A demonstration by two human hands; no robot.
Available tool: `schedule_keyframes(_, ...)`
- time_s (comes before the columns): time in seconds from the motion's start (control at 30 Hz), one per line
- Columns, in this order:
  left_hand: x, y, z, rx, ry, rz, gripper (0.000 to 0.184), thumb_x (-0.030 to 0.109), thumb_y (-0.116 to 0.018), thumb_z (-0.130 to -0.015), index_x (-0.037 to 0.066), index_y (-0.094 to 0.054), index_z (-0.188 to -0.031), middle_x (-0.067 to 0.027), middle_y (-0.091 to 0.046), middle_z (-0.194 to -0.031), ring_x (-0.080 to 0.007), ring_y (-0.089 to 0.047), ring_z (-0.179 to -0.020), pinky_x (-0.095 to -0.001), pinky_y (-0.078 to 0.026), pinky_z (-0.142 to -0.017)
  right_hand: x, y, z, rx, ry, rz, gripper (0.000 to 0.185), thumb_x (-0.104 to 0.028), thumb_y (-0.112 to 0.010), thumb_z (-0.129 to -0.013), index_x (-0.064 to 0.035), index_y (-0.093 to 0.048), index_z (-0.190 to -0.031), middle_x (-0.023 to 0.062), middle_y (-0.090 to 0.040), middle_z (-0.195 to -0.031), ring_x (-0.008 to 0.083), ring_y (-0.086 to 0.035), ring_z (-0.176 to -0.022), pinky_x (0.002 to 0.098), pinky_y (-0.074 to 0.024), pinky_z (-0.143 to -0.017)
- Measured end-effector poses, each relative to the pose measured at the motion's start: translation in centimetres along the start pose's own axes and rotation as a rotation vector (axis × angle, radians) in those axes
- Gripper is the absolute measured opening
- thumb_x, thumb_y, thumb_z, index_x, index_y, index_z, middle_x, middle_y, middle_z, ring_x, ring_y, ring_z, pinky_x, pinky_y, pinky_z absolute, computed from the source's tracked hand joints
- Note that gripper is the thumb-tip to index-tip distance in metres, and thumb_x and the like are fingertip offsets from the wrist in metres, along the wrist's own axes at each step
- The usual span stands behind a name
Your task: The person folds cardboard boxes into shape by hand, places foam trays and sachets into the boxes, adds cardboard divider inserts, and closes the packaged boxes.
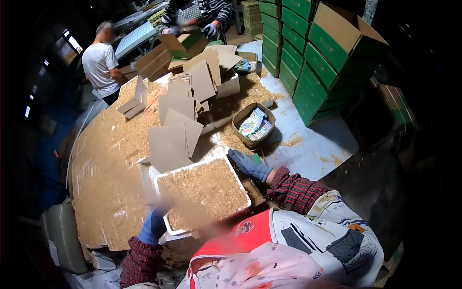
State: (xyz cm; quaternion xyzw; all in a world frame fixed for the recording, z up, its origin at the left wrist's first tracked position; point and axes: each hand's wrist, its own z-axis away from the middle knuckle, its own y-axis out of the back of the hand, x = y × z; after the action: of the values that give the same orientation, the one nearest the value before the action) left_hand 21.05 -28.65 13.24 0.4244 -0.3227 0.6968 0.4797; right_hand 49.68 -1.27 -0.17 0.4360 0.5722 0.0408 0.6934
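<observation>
A white tray (249, 196) full of wood shavings (204, 192) stands at the table's near edge. My right hand (249, 166), in a blue-grey glove, lies along the tray's far right corner with its fingers stretched out. My left hand (155, 224), also gloved, is beside the tray's left rim; its fingers are smeared by motion, so its grip is unclear. Beyond the tray lie several grey-brown cardboard sheets (175, 139). A woven basket (272, 126) with small printed packets (255, 123) sits to their right.
Shavings cover much of the table (106, 173). Tall stacks of green boxes (315, 67) stand at the right. Another shavings-filled container (139, 103) is at the back left. Across the table a person (214, 12) handles a green box (190, 44); another person (100, 62) stands left.
</observation>
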Motion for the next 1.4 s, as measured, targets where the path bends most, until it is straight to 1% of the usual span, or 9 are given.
schedule_keyframes(0.17,2.6,-5.8,-1.8,-0.061,0.064,-0.226,0.043,0.025,-0.058,-0.090,-0.002,-0.053,-0.123,-0.0108,-0.062,-0.114,-0.0181,-0.059,-0.104,-0.0314,-0.046,-0.093,-7.2,3.8,1.3,0.292,-0.559,-0.513,0.056,-0.046,-0.042,-0.097,0.0001,-0.053,-0.127,0.0177,-0.058,-0.124,0.0260,-0.057,-0.111,0.0335,-0.0407,-0.100)
schedule_keyframes(0.23,2.1,-7.9,-1.7,-0.061,0.089,-0.089,0.043,0.029,-0.059,-0.091,-0.001,-0.055,-0.121,-0.0069,-0.062,-0.107,-0.0147,-0.057,-0.099,-0.0302,-0.045,-0.088,7.5,-2.5,-2.1,0.117,-0.415,-0.703,0.063,-0.053,-0.039,-0.096,0.0001,-0.053,-0.127,0.0144,-0.058,-0.122,0.0206,-0.054,-0.110,0.0305,-0.0400,-0.098)
schedule_keyframes(0.37,1.4,-9.3,-1.6,-0.012,0.162,-0.394,0.045,0.040,-0.061,-0.089,0.003,-0.060,-0.116,0.0004,-0.055,-0.079,-0.0097,-0.048,-0.070,-0.0235,-0.041,-0.064,6.0,9.0,-5.8,0.191,-0.581,-0.982,0.042,-0.046,-0.044,-0.097,-0.0075,-0.061,-0.094,0.0027,-0.057,-0.079,0.0147,-0.054,-0.068,0.0311,-0.0460,-0.060)
schedule_keyframes(0.47,-0.8,-9.3,-1.3,-0.024,0.142,-0.384,0.053,0.044,-0.062,-0.088,0.008,-0.051,-0.125,0.0026,-0.051,-0.075,-0.0084,-0.046,-0.068,-0.0244,-0.040,-0.061,9.1,10.2,-8.5,0.311,-0.559,0.423,0.062,-0.058,-0.058,-0.081,-0.0029,-0.060,-0.108,0.0160,-0.064,-0.106,0.0329,-0.062,-0.098,0.0424,-0.0494,-0.083)
schedule_keyframes(0.73,-5.4,-12.3,-3.3,0.442,0.067,-1.226,0.101,0.057,-0.064,-0.079,-0.005,-0.018,-0.144,-0.0231,-0.059,-0.102,-0.0354,-0.064,-0.086,-0.0429,-0.051,-0.074,13.7,7.7,-8.6,0.335,-0.655,0.531,0.035,-0.031,-0.054,-0.086,-0.0146,-0.059,-0.117,0.0144,-0.066,-0.104,0.0314,-0.064,-0.097,0.0437,-0.0497,-0.081)
schedule_keyframes(1.0,-6.1,-13.6,-10.0,-0.010,0.303,-1.897,0.034,0.034,-0.055,-0.087,0.009,-0.066,-0.108,-0.0142,-0.063,-0.101,-0.0243,-0.066,-0.089,-0.0353,-0.053,-0.065,13.1,9.2,-5.7,0.540,-0.345,0.539,0.039,-0.021,-0.057,-0.083,-0.0139,-0.059,-0.121,0.0165,-0.060,-0.112,0.0356,-0.057,-0.105,0.0455,-0.0454,-0.089)
schedule_keyframes(1.13,-0.6,-12.5,-8.7,-0.142,0.299,-1.734,0.034,0.035,-0.057,-0.088,0.007,-0.066,-0.106,-0.0124,-0.067,-0.095,-0.0248,-0.067,-0.079,-0.0336,-0.053,-0.066,8.8,9.8,-3.9,0.798,-0.181,-0.115,0.051,-0.004,-0.067,-0.075,0.0000,-0.056,-0.124,0.0124,-0.066,-0.111,0.0193,-0.063,-0.095,0.0291,-0.0497,-0.085)
schedule_keyframes(1.2,1.5,-9.2,-6.6,0.192,-0.724,-0.919,0.030,0.024,-0.062,-0.088,0.001,-0.064,-0.107,-0.0112,-0.068,-0.101,-0.0232,-0.067,-0.087,-0.0345,-0.053,-0.072,3.3,9.9,-2.1,0.807,-0.079,-0.466,0.058,0.005,-0.066,-0.074,0.0017,-0.051,-0.130,0.0090,-0.065,-0.109,0.0143,-0.062,-0.093,0.0262,-0.0507,-0.079)
schedule_keyframes(1.4,-7.9,5.4,-19.0,0.526,-0.323,-0.163,0.088,0.040,-0.077,-0.075,-0.006,-0.034,-0.137,-0.0212,-0.053,-0.127,-0.0279,-0.053,-0.115,-0.0349,-0.044,-0.094,-9.3,6.6,2.1,0.679,-0.043,-0.383,0.045,0.007,-0.056,-0.084,0.0014,-0.052,-0.129,0.0108,-0.064,-0.111,0.0127,-0.061,-0.096,0.0235,-0.0481,-0.082)
